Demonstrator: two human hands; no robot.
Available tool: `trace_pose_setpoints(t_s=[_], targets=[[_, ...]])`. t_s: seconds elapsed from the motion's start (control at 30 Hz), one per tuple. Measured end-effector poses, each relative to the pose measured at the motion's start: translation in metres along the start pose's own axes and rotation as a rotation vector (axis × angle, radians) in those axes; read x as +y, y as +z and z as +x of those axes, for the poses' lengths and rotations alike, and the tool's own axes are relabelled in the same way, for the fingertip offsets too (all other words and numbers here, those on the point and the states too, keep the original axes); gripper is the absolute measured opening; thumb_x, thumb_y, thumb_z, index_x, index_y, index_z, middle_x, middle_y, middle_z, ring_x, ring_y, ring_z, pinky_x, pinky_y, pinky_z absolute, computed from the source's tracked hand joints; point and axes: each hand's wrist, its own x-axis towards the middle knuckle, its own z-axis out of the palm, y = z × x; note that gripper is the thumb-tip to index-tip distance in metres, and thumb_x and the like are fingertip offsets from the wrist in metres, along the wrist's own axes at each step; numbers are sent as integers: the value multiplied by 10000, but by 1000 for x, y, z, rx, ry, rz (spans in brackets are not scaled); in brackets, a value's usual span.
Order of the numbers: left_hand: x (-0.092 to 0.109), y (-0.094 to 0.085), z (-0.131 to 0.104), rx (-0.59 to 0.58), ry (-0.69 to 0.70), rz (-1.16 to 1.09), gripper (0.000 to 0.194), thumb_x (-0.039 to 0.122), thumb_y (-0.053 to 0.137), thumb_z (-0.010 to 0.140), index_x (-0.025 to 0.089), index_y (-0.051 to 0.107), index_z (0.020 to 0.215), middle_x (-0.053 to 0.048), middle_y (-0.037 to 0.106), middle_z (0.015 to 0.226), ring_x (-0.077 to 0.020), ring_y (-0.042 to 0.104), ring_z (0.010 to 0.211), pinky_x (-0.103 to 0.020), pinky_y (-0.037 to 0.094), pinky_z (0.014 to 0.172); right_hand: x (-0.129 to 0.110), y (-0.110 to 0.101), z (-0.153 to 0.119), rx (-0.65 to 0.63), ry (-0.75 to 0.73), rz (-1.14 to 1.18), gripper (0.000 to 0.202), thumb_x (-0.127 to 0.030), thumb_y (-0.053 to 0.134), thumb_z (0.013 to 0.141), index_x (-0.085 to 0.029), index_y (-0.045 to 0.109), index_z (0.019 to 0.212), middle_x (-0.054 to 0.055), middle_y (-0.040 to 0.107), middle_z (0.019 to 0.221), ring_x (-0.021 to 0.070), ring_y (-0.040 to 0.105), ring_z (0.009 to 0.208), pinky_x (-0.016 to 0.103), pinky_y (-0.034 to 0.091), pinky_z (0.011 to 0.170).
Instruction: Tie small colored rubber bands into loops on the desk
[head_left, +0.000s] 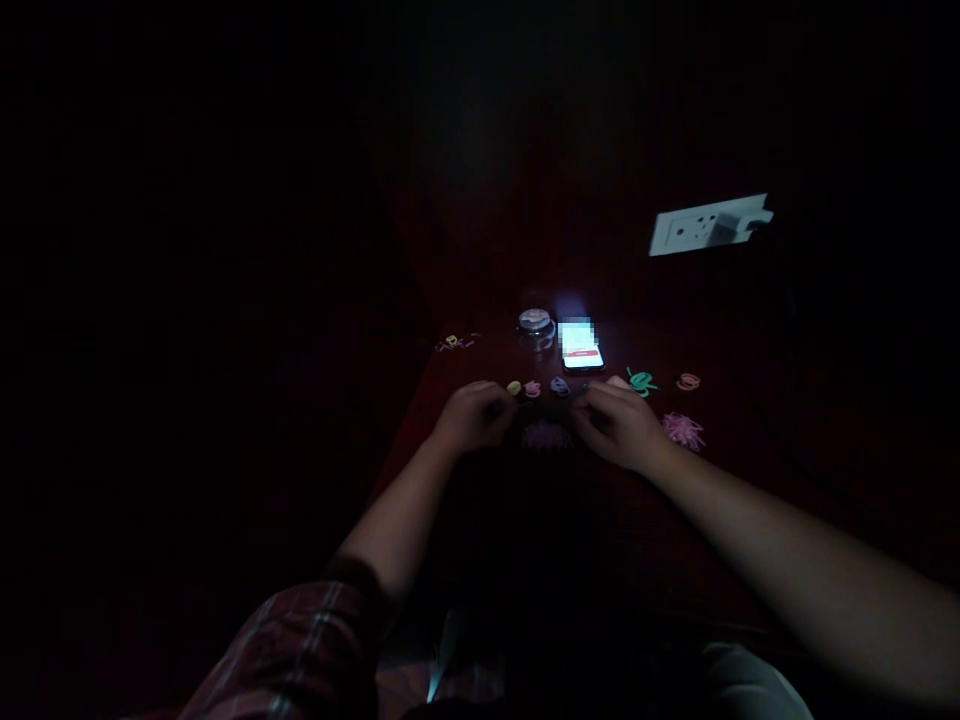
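Note:
My left hand [480, 414] is curled over the dark table, beside a small yellow bundle [514, 388] and a pink bundle [532, 389]. Across from it, my right hand [616, 420] has its fingers bent inward, close to a purple bundle [559, 386]. The fingertips of both hands lie in shadow, so anything between them cannot be made out. A dim pile of pink-purple strips [546, 435] lies between the hands. Right of my right hand are a green bundle [641, 381], an orange bundle [688, 382] and a pile of pink strips [682, 431].
A lit phone [582, 345] lies beyond the hands, beside a round lidded jar [535, 328]. Small yellow and pale pieces [453, 342] are scattered at the back left. A white socket panel [709, 225] is at the upper right. The surroundings are very dark.

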Motion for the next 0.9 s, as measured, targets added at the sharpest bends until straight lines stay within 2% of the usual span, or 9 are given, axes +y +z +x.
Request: trace_pose_setpoints(t_s=[0.1,0.23,0.37,0.5,0.63,0.9], targets=[[-5,-9,-21,34,-77,53,94,226,583,857,183,659,823,-14,622,748,-127,563,701,-242,439,683,0,0,1,3,-22,-17,102,-180,549,861,-207,555,763,9,599,678,156,510,617,328,367,681],[-4,-21,-63,52,-228,84,94,220,586,845,179,669,827,-16,621,741,-130,572,703,-241,455,694,-2,-1,1,8,-32,-2,121,-174,552,860,-209,542,745,6,593,671,154,504,611,324,370,683],[-1,-22,-87,106,-339,117,129,244,566,866,170,669,842,-29,644,762,-134,592,705,-241,470,693,-3,2,0,-7,-44,16,120,-174,547,856,-210,543,741,-1,579,660,151,495,600,321,360,679],[1,-15,-84,133,-370,140,130,236,558,865,165,659,825,-25,643,746,-130,592,691,-240,470,685,-6,4,-2,-10,-59,34,111,-157,546,836,-209,541,738,-6,572,641,151,490,587,323,352,685],[3,-10,-77,114,-343,145,119,222,565,848,174,659,794,-17,641,728,-130,590,683,-235,470,669,-11,5,-2,-45,-91,28,93,-163,522,844,-203,544,763,5,593,674,157,497,596,319,343,674],[3,-9,-78,112,-283,146,134,240,552,850,179,649,781,-18,623,704,-138,581,673,-243,467,662,-12,6,-2,-67,-59,25,89,-145,510,845,-196,545,782,6,613,718,153,530,648,317,330,698]])
